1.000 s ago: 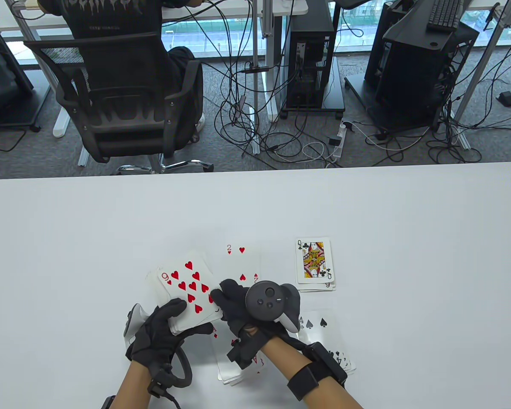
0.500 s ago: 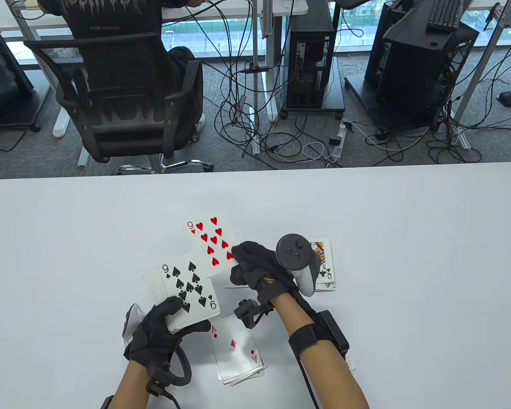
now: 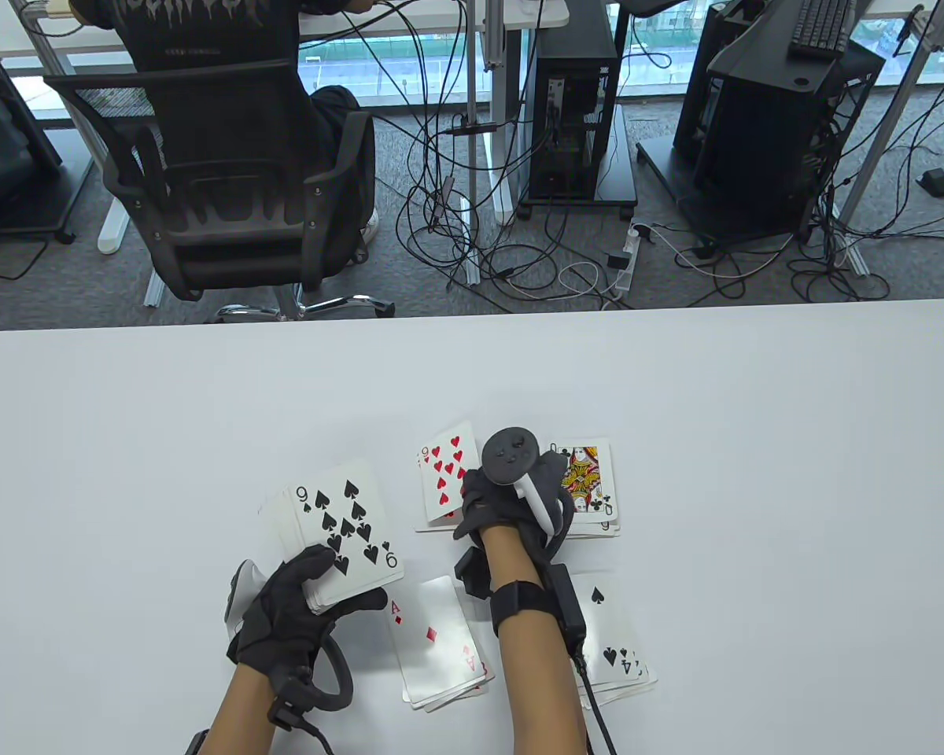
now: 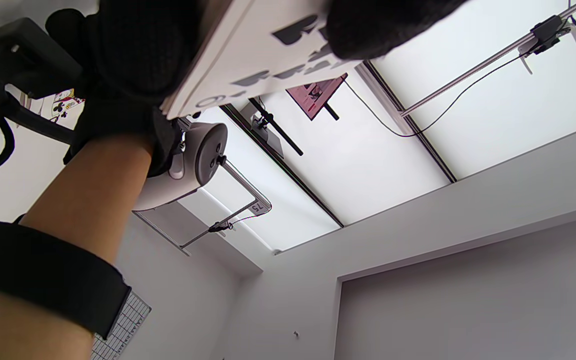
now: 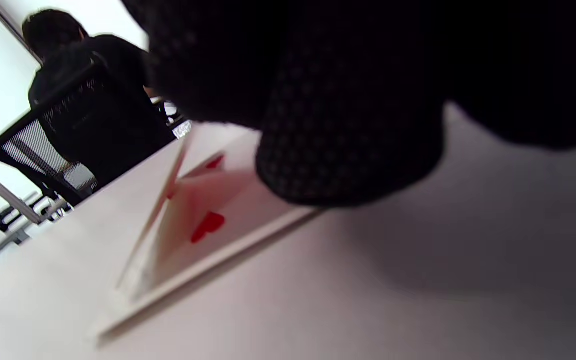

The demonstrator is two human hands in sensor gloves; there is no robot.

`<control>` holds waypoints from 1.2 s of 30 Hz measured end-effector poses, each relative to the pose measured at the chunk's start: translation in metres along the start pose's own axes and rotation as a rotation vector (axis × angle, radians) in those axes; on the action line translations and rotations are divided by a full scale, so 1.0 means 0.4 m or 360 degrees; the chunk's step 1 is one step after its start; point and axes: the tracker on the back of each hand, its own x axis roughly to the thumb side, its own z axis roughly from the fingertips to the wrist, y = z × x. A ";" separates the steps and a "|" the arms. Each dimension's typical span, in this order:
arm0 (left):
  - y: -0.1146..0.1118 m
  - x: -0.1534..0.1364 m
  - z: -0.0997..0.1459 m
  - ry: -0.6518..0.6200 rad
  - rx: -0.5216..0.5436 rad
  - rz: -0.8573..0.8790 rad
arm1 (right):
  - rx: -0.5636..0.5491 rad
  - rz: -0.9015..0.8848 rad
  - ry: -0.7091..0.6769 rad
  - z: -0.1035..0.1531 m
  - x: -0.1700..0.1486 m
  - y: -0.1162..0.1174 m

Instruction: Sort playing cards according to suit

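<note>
Looking down in the table view, the left hand (image 3: 299,609) grips a face-up deck (image 3: 338,543) with the nine of spades (image 3: 346,523) on top, thumb across its near edge. The right hand (image 3: 511,499) holds the nine of hearts (image 3: 443,480) by its right edge, the card tilted over the hearts pile (image 3: 440,525) on the white table (image 3: 126,440). Just right of that hand lies the clubs pile (image 3: 590,491), queen of clubs uppermost. Nearer the person, the diamonds pile (image 3: 436,641) shows an ace, and the spades pile (image 3: 617,641), partly under the right forearm, shows a four. Beyond the table, a seated person (image 3: 197,31) occupies a black mesh chair (image 3: 228,197) among cables and computer towers.

From the left wrist view, gloved fingers (image 4: 388,20) of the left hand (image 4: 133,55) wrap the deck (image 4: 263,55) from both sides, black pips visible on its face; the right forearm crosses the lower left.

In the right wrist view, a gloved fingertip (image 5: 348,145) of the right hand (image 5: 368,75) fills the top. Below it, the nine of hearts (image 5: 163,200) slants edge-on above the hearts pile (image 5: 208,250), red pips blurred; whether the card's lower edge touches the pile cannot be told.
</note>
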 end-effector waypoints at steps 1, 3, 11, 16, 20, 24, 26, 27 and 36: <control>0.000 0.000 0.000 0.0003 0.0001 -0.0002 | 0.0053 0.0120 0.0007 -0.001 0.005 0.009; 0.000 -0.001 0.001 0.0011 0.0003 -0.0003 | 0.0082 0.0322 0.0018 -0.002 0.015 0.025; 0.001 -0.001 0.001 0.0018 0.0005 -0.0011 | 0.0054 0.0644 0.0006 0.006 0.044 0.054; 0.001 -0.003 0.002 0.0030 0.0007 -0.0010 | 0.0010 0.0832 -0.0017 0.015 0.055 0.067; 0.001 -0.002 0.001 0.0027 0.0003 -0.0015 | -0.0002 0.0894 -0.0035 0.022 0.059 0.070; 0.002 -0.003 0.001 0.0026 0.0002 -0.0016 | 0.0013 0.0845 -0.0083 0.033 0.060 0.059; 0.002 -0.004 0.000 0.0027 0.0001 -0.0017 | -0.0034 0.0757 -0.0172 0.046 0.066 0.045; 0.002 -0.004 0.000 0.0028 0.0000 -0.0017 | -0.0056 0.0705 -0.0222 0.053 0.070 0.039; 0.004 -0.008 0.001 0.0046 0.0012 -0.0033 | -0.0124 -0.0184 -0.0775 0.169 0.117 -0.020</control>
